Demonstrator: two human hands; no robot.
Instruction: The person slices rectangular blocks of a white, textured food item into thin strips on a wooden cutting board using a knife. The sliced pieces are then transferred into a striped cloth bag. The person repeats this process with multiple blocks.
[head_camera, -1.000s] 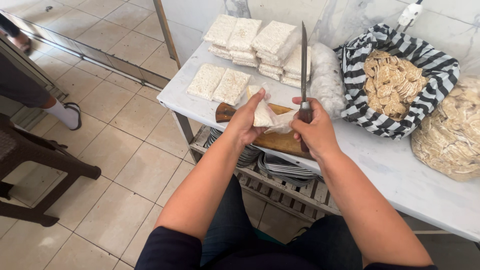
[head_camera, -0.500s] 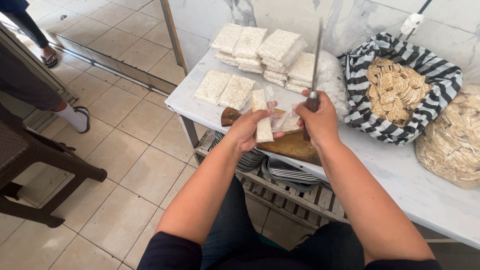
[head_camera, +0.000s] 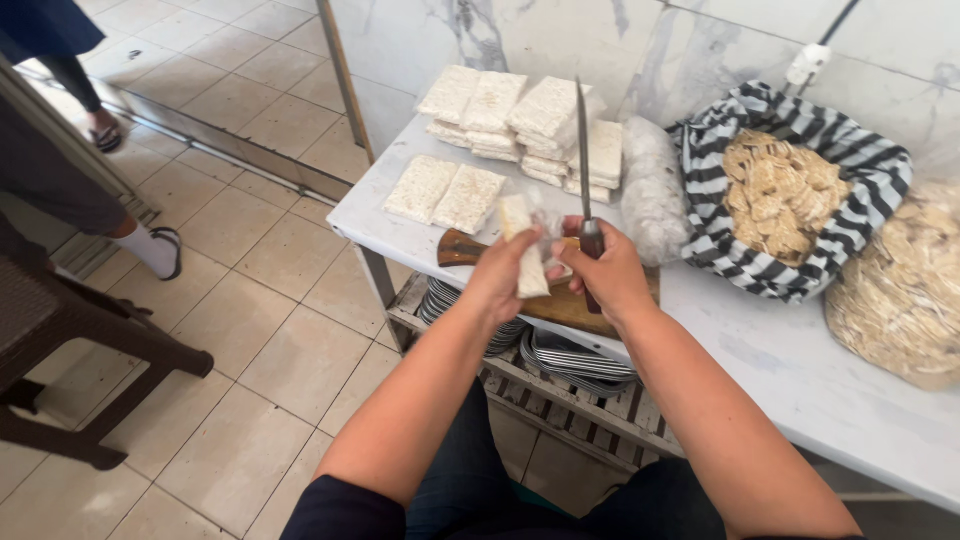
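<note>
Against the marble wall sits a white countertop (head_camera: 800, 370), and that's the biggest thing going on, with tiled floor (head_camera: 250, 300) off to the left. Below the counter there's a slatted shelf with stacked plates (head_camera: 575, 355). On the right end of the top you've got a big clear bag of crackers (head_camera: 900, 290), then a black-and-white striped cloth (head_camera: 720, 230) bundled around more pale chips. Toward the back are stacks of white tempeh blocks (head_camera: 540, 120), plus two flat ones (head_camera: 445, 193) lying side by side near the front-left corner. A wooden cutting board (head_camera: 560, 300) lies at the front edge, mostly hidden under the hands.

Now the small stuff: left hand (head_camera: 500, 275) is wrapped around a pale tempeh slab (head_camera: 522, 245) still in its clear plastic, held upright just above the board. Right hand (head_camera: 610, 275) is clenched on the handle of a long knife (head_camera: 582, 150), blade pointing straight up and away, right beside the slab. Someone else's legs and a sandalled foot (head_camera: 160, 250) show far left, next to a dark wooden bench (head_camera: 70, 340).
</note>
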